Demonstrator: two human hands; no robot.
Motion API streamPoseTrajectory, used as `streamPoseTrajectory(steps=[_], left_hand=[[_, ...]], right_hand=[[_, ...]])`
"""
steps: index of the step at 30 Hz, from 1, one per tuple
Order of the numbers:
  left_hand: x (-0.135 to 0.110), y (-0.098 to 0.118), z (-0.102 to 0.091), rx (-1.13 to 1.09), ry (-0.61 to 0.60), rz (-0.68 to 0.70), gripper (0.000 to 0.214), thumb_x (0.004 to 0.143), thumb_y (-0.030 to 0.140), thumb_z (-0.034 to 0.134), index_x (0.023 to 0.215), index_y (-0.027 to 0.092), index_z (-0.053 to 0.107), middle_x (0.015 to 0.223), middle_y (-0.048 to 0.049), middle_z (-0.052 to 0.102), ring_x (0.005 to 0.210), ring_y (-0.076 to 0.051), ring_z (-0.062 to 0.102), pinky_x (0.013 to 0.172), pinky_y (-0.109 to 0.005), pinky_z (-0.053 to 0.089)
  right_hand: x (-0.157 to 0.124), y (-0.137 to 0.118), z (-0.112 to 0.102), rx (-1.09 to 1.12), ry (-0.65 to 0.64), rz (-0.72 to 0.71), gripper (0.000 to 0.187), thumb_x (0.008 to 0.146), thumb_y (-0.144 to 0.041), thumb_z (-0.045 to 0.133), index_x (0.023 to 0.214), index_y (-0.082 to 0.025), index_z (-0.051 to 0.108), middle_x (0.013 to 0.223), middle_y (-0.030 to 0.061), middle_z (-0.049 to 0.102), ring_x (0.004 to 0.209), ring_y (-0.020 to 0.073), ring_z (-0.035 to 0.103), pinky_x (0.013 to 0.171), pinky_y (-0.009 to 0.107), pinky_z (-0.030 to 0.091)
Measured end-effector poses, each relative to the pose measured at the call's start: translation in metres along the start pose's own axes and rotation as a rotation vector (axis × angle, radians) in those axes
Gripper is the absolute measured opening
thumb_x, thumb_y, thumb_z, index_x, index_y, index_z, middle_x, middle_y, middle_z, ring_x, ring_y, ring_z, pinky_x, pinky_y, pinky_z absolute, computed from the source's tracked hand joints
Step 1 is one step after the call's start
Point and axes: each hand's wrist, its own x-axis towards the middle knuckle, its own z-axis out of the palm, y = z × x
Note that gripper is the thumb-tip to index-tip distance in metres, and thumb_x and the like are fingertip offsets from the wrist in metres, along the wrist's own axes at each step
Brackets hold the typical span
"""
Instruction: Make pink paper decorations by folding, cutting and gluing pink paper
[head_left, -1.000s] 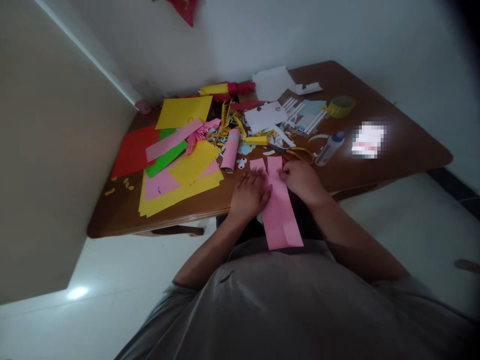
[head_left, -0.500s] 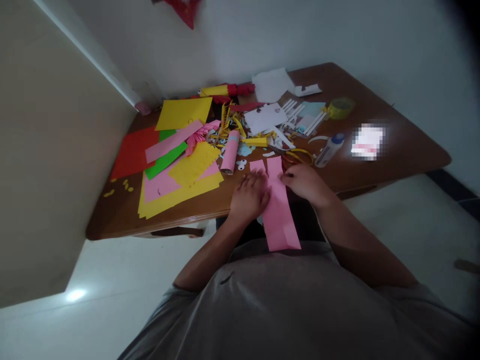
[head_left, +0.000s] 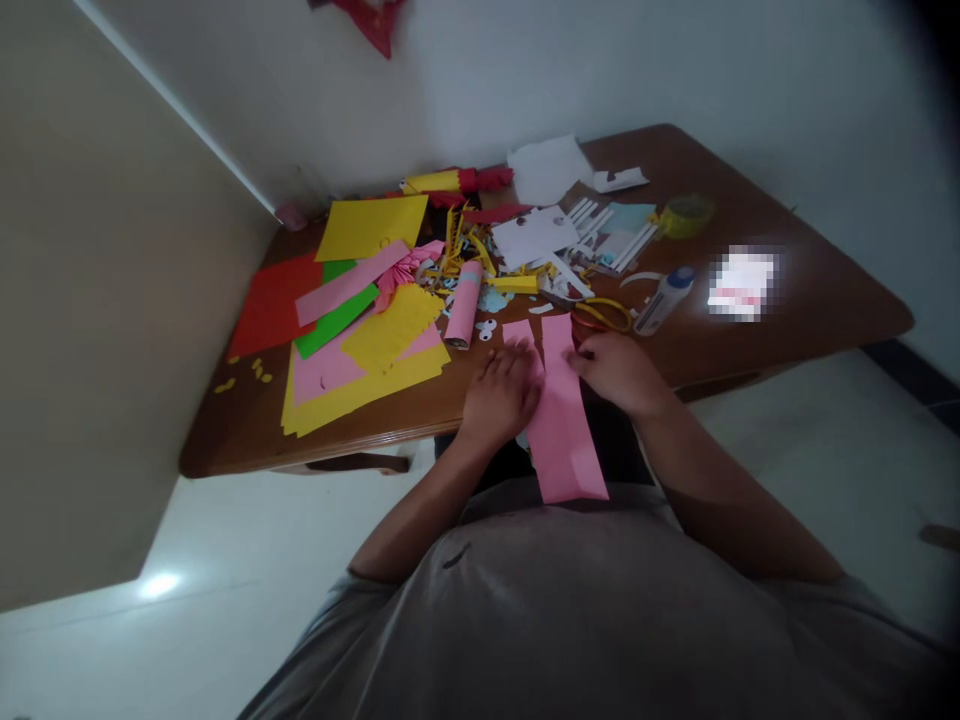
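A long pink sheet of paper (head_left: 564,440) hangs over the table's front edge toward my lap, split from its far end into two parts. My left hand (head_left: 501,388) lies flat on the left part, fingers stretched out, pressing it to the table. At the right part's outer edge, my right hand (head_left: 616,370) pinches the paper between thumb and fingers. Just beyond the paper lie scissors with yellow handles (head_left: 609,314). A pink paper tube (head_left: 464,305) with a blue band and two paper eyes (head_left: 487,330) are left of the split end.
Coloured sheets (head_left: 367,400) overlap on the left of the brown table (head_left: 817,280). Paper scraps (head_left: 480,245) are heaped in the middle. A glue bottle (head_left: 666,300), a yellow tape roll (head_left: 686,215) and a blurred bright rectangle (head_left: 744,283) are on the right.
The gap between the two parts of the pink paper has widened a little at the far end. My right hand has shifted slightly right with its part; my left hand stays in place.
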Motion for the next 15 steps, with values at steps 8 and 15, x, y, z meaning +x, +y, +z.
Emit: streamPoseTrajectory(steps=[8,15], left_hand=[[0.003,0.002,0.001,0.03,-0.008,-0.014,0.061,0.117,0.044,0.045,0.171,0.017,0.048,0.182,-0.0138,0.043,0.171,-0.03,0.039,0.141,-0.052,0.034],[0.002,0.002,0.004,0.071,0.0,-0.007,0.063,0.118,0.045,0.041,0.17,0.01,0.047,0.182,-0.016,0.042,0.171,-0.03,0.039,0.141,-0.05,0.033]], right_hand=[[-0.003,0.001,-0.005,0.051,-0.017,-0.007,0.042,0.108,-0.043,0.06,0.076,-0.019,0.075,0.074,0.0054,0.074,0.066,0.0171,0.06,0.063,0.032,0.034],[0.0,0.004,0.003,-0.055,0.0,-0.055,0.039,0.109,-0.039,0.059,0.082,-0.019,0.079,0.089,0.012,0.081,0.079,0.0212,0.068,0.07,0.033,0.038]])
